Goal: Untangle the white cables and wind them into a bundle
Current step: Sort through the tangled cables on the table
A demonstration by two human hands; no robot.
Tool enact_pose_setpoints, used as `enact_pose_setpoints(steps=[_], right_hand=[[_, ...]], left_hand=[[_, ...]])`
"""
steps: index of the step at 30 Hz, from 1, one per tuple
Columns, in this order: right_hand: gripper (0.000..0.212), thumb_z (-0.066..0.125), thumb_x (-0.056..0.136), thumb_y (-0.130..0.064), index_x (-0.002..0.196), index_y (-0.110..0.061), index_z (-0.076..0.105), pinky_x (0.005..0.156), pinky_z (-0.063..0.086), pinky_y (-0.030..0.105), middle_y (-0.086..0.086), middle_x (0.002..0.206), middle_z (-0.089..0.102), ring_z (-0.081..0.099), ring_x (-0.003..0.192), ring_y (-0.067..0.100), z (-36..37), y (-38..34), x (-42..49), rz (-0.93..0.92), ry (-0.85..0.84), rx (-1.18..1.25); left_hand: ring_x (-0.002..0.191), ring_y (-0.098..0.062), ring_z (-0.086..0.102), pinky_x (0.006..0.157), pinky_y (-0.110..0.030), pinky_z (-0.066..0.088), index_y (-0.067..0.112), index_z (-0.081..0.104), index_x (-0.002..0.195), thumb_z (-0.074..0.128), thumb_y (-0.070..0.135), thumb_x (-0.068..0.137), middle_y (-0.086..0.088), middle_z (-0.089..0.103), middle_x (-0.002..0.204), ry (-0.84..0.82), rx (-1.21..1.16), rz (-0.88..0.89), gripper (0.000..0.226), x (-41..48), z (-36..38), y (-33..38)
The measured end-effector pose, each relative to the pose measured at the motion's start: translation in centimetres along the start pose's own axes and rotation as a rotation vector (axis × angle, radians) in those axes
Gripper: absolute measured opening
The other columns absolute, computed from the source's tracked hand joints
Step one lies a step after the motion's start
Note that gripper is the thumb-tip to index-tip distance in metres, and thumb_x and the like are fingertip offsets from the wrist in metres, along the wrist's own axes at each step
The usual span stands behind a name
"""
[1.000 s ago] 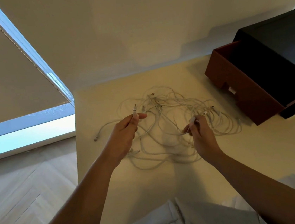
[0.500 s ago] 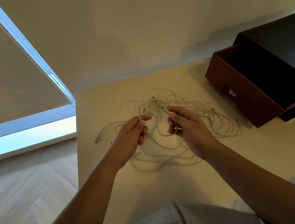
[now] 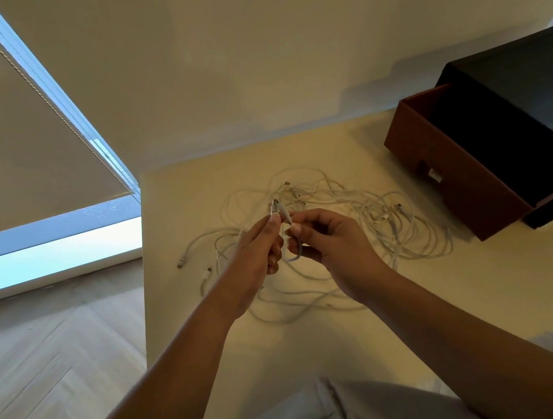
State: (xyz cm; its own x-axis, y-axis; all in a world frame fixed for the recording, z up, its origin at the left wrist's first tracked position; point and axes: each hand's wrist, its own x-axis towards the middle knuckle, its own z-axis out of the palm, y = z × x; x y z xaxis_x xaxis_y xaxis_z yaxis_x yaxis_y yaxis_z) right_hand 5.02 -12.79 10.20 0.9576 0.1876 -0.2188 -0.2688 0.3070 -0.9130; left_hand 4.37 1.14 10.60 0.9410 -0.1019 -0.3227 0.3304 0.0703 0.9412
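the loose tangle of thin white cables [image 3: 384, 231] lies on the pale cream table [image 3: 312, 353], beneath and just beyond both hands. its long axis runs left to right, with more of it on the right side. the left hand [image 3: 250, 260] and right hand [image 3: 338, 247] meet above its centre, equally near. each pinches one white plug end [image 3: 277, 209] between thumb and forefinger, the ends side by side and pointing away. a short cable loop [image 3: 293, 259] hangs between the hands. the remaining fingers are curled. judgement: the held strand must next be lifted clear of the heap.
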Motion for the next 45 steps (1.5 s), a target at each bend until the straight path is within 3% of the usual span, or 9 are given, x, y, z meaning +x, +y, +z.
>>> enact_pose_setpoints(steps=[6, 12, 16, 20, 25, 28, 31, 36, 45], right_hand=[[0.004, 0.064, 0.087, -0.002, 0.084, -0.005, 0.064, 0.074, 0.056, 0.031, 0.009, 0.078, 0.066, 0.063, 0.071, 0.02, 0.7, 0.3, 0.2, -0.012, 0.036, -0.041], [0.015, 0.066, 0.083, 0.004, 0.08, -0.003, 0.054, 0.073, 0.055, 0.032, 0.003, 0.088, 0.071, 0.062, 0.072, 0.017, 0.6, 0.7, 0.4, -0.097, 0.07, -0.156], [0.014, 0.066, 0.087, -0.005, 0.091, -0.005, 0.053, 0.082, 0.053, 0.033, 0.011, 0.086, 0.064, 0.063, 0.087, 0.022, 0.5, 1.6, 0.4, -0.125, 0.024, -0.418], [0.007, 0.056, 0.095, -0.012, 0.097, -0.013, 0.062, 0.076, 0.038, 0.013, -0.004, 0.091, 0.058, 0.051, 0.085, -0.001, 0.9, 2.4, 0.5, -0.126, -0.133, -0.705], [0.024, 0.047, 0.099, -0.018, 0.094, -0.007, 0.068, 0.081, 0.038, 0.028, 0.008, 0.098, 0.059, 0.051, 0.093, 0.02, 0.4, 3.5, 1.5, -0.177, -0.218, -0.998], [0.023, 0.047, 0.099, -0.015, 0.093, -0.005, 0.067, 0.079, 0.032, 0.018, 0.007, 0.093, 0.064, 0.049, 0.09, 0.014, 0.2, 3.7, 1.4, -0.242, -0.236, -1.051], [0.019, 0.049, 0.098, -0.01, 0.091, -0.004, 0.066, 0.083, 0.028, 0.009, 0.005, 0.09, 0.066, 0.043, 0.088, 0.009, 0.2, 3.9, 1.3, -0.318, -0.263, -1.086], [0.017, 0.049, 0.096, -0.012, 0.084, -0.018, 0.06, 0.082, 0.036, 0.025, -0.005, 0.086, 0.06, 0.045, 0.086, 0.013, -1.1, 5.3, 1.6, -0.352, -0.329, -1.162], [0.016, 0.048, 0.094, -0.006, 0.087, -0.014, 0.06, 0.076, 0.034, 0.024, -0.009, 0.086, 0.053, 0.041, 0.086, 0.012, -4.7, 6.1, 2.3, -0.297, -0.294, -1.297]], left_hand=[[0.06, -0.002, 0.037, 0.056, -0.018, 0.032, 0.034, 0.065, 0.11, 0.036, 0.037, 0.103, 0.018, 0.051, 0.063, -0.004, 0.057, 0.053, 0.03, -0.5, 0.6, 0.1], [0.064, -0.002, 0.041, 0.061, -0.022, 0.032, 0.033, 0.07, 0.096, 0.044, 0.034, 0.101, 0.022, 0.057, 0.069, 0.082, 0.03, 0.037, 0.027, -0.5, 0.8, 0.2], [0.065, -0.003, 0.043, 0.063, -0.022, 0.033, 0.028, 0.064, 0.09, 0.041, 0.034, 0.102, 0.018, 0.053, 0.068, 0.138, -0.038, -0.003, 0.027, -0.2, 0.5, 0.4], [0.076, -0.004, 0.044, 0.066, -0.017, 0.037, 0.026, 0.058, 0.084, 0.035, 0.032, 0.103, 0.017, 0.053, 0.078, 0.21, 0.046, 0.066, 0.03, 0.0, -0.2, 0.5], [0.07, -0.009, 0.056, 0.078, -0.028, 0.047, 0.017, 0.051, 0.082, 0.029, 0.023, 0.106, 0.006, 0.056, 0.066, 0.223, -0.155, 0.207, 0.034, 0.5, -1.0, 0.9], [0.052, -0.007, 0.043, 0.065, -0.026, 0.05, 0.015, 0.047, 0.083, 0.027, 0.023, 0.106, 0.009, 0.042, 0.052, 0.222, -0.279, 0.25, 0.032, 0.5, -1.2, 1.3], [0.046, -0.006, 0.029, 0.049, -0.022, 0.033, 0.016, 0.04, 0.076, 0.03, 0.021, 0.106, 0.01, 0.032, 0.05, 0.266, -0.301, 0.245, 0.032, 0.3, -1.1, 1.3], [0.045, -0.008, 0.024, 0.041, -0.019, 0.025, 0.021, 0.032, 0.065, 0.052, 0.019, 0.098, 0.007, 0.028, 0.05, 0.386, -0.193, 0.232, 0.039, 0.2, -1.6, 1.9], [0.043, -0.006, 0.02, 0.038, -0.017, 0.019, 0.021, 0.028, 0.062, 0.042, 0.034, 0.102, 0.01, 0.024, 0.048, 0.409, -0.142, 0.281, 0.044, 0.2, -2.4, 2.3]])
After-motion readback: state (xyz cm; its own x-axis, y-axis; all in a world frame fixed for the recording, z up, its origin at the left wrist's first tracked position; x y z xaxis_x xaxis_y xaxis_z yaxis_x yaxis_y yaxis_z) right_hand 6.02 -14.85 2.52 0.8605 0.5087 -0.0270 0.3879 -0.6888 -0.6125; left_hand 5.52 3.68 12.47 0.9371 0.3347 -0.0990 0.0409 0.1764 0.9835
